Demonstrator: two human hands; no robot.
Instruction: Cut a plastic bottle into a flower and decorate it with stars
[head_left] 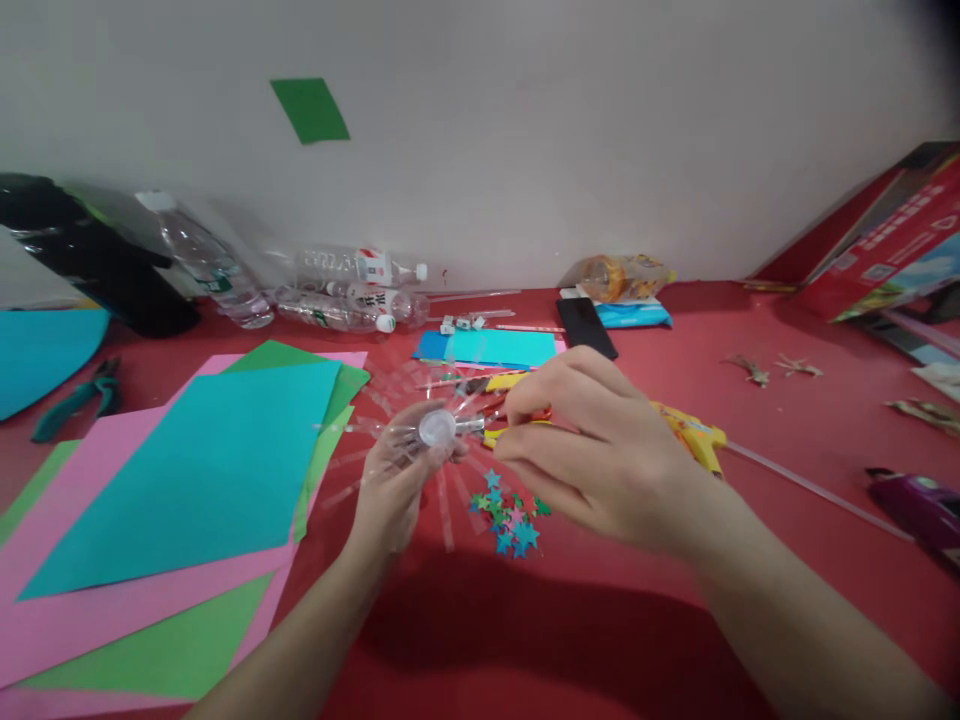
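Left hand: the clear plastic piece (437,429) was grasped between thumb and fingers by the left hand (397,465), its round, whitish middle turned upward.
Strips: narrow transparent strips (448,515) were spread outward from the piece, around the left hand (many were blurred).
Right hand: the fingers of the right hand (607,450) were curled just right of the piece; whether anything was pinched in them could not be told.
Paper stars: small coloured stars (514,522) were heaped below the gap between the hands.
Glue gun: a yellow glue gun (694,438) was partly hidden behind the right hand.
Sheets: coloured sheets (195,470) were stacked left of the left hand.
Pliers: green-handled pliers (81,402) were placed farther left.
Phone: a black phone-like slab (586,328) was set beyond the right hand.
Bottles: clear bottles (330,308) were laid beyond the left hand, by the wall (510,150).
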